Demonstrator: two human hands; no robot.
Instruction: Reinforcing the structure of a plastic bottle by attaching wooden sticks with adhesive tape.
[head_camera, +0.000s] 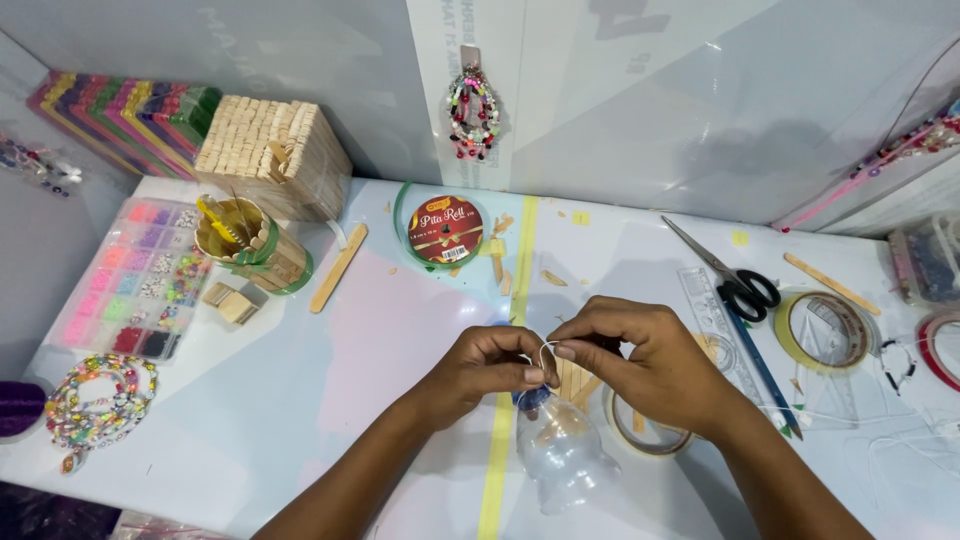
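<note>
Just below the middle of the frame, both hands meet over a clear plastic bottle (560, 455) that lies on the white tabletop (300, 400) with its neck pointing up the frame. The left hand (485, 370) has its grip narrow, thumb and forefinger pinched on a thin white string (546, 350) at the bottle's neck. The right hand (650, 365) pinches the same string from the other side, its grip closed on the small loop. The fingertips of the two hands nearly touch.

A strip of yellow tape (505, 440) runs down the tabletop under the left hand to the near edge. Just right of the bottle, partly under the right wrist, lies a roll of clear tape (650, 435), and a few wooden sticks (575, 382) show between the hands.

Open tabletop lies to the left of the hands, bare across to a bead bracelet (100, 400) near the lower left edge and a bead box (135, 280) above it. The right side is crowded: scissors (725, 275), a clear ruler (715, 325), a blue pencil (760, 365) and a yellow tape roll (825, 330) lie close together, near the right hand.

At the upper left, by the back wall, stand a stick cup (250, 245) and a block of wooden sticks (275, 155). A ribbon spool (445, 230) sits well above the hands.
</note>
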